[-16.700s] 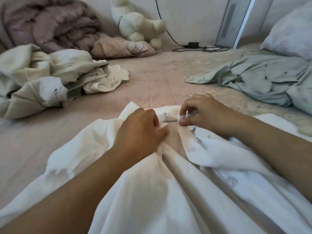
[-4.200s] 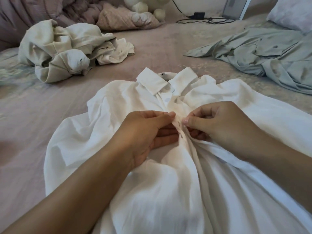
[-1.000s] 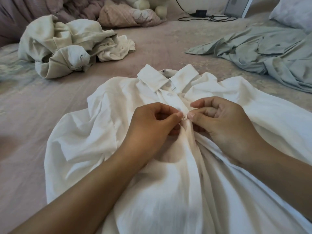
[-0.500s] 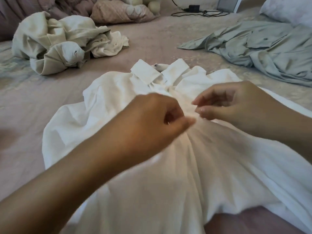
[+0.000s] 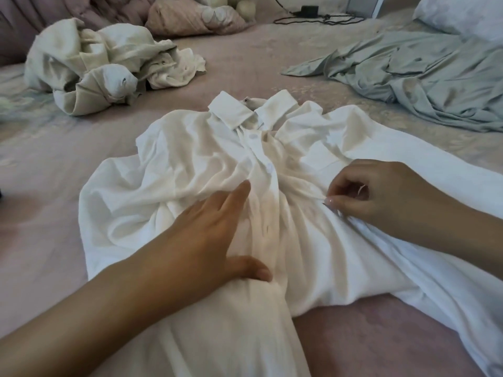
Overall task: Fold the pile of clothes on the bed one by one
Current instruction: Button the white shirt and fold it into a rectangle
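A white collared shirt [image 5: 174,170] lies front up on the bed, collar away from me, its upper buttons fastened and its cloth bunched in folds. My left hand [image 5: 206,235] lies flat on the shirt's front, left of the button strip, fingers straight. My right hand [image 5: 381,197] pinches a fold of the shirt's right side between thumb and fingers. A crumpled cream garment [image 5: 103,66] lies at the far left. A rumpled grey-green garment [image 5: 424,74] is spread at the far right.
The pink bedsheet [image 5: 43,186] shows bare on the left and between the clothes. A bunched mauve blanket [image 5: 190,14] and a plush toy lie at the head of the bed. A black cable and charger [image 5: 310,12] rest at the back, a pillow [image 5: 462,14] at the right.
Both hands have left the button strip. My left hand has opened and dropped flat onto the shirt. My right hand has moved right and taken a fold of cloth.
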The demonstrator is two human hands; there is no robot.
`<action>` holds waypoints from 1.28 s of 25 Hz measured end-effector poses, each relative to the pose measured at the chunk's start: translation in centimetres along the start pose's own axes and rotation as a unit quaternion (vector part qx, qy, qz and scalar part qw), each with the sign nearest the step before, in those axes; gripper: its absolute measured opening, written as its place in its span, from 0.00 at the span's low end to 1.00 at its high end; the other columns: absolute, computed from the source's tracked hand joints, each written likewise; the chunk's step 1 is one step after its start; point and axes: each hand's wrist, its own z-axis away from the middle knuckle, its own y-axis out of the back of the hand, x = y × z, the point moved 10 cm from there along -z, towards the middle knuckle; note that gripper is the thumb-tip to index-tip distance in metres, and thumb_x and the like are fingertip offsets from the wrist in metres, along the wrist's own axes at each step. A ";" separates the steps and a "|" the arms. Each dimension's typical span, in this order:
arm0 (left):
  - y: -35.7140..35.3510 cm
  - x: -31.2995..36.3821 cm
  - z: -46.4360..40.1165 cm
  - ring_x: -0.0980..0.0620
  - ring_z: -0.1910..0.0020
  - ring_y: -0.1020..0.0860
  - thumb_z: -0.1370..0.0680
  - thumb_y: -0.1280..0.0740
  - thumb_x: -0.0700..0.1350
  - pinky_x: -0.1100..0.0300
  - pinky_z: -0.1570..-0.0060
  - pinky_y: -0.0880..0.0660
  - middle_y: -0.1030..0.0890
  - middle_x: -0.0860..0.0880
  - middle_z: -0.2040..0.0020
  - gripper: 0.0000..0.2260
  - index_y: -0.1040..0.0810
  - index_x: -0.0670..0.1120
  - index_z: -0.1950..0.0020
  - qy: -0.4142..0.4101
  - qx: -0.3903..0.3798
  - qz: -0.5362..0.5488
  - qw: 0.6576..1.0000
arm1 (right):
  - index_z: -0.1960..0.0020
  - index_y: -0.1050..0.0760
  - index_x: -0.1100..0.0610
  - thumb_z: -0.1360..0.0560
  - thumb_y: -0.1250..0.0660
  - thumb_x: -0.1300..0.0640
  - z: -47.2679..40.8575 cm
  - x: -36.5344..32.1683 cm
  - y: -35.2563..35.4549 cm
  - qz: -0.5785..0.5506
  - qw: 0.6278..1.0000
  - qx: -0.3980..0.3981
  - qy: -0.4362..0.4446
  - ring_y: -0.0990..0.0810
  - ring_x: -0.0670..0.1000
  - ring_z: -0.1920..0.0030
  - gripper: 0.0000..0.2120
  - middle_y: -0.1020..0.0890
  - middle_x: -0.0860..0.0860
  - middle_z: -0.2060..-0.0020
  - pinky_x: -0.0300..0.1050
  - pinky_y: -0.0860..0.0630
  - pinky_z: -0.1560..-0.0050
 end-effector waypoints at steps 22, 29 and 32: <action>0.0 1.6 -1.7 0.52 0.67 0.29 0.25 0.33 0.55 0.59 0.70 0.37 0.30 0.49 0.68 0.20 0.34 0.45 0.69 0.074 0.043 0.013 0.996 | 0.59 0.22 0.66 0.29 0.29 0.64 1.0 -2.9 -3.2 -0.400 0.900 -0.033 -0.172 0.19 0.50 0.67 0.05 0.18 0.57 0.69 0.42 0.18 0.63; 0.6 -1.1 -1.7 0.53 0.69 0.21 0.25 0.34 0.41 0.60 0.65 0.23 0.18 0.43 0.67 0.10 0.18 0.38 0.62 0.109 0.066 0.210 0.969 | 0.61 0.24 0.65 0.30 0.28 0.62 1.3 -3.1 -3.4 -0.384 0.906 -0.031 -0.175 0.22 0.49 0.71 0.07 0.20 0.55 0.71 0.42 0.20 0.69; 0.5 -2.6 -1.2 0.53 0.71 0.19 0.24 0.32 0.38 0.62 0.67 0.20 0.18 0.43 0.68 0.07 0.17 0.38 0.61 0.163 0.058 0.445 0.878 | 0.62 0.24 0.65 0.29 0.28 0.61 1.1 -3.8 -3.8 -0.371 0.914 -0.032 -0.160 0.22 0.48 0.72 0.08 0.21 0.55 0.72 0.41 0.21 0.70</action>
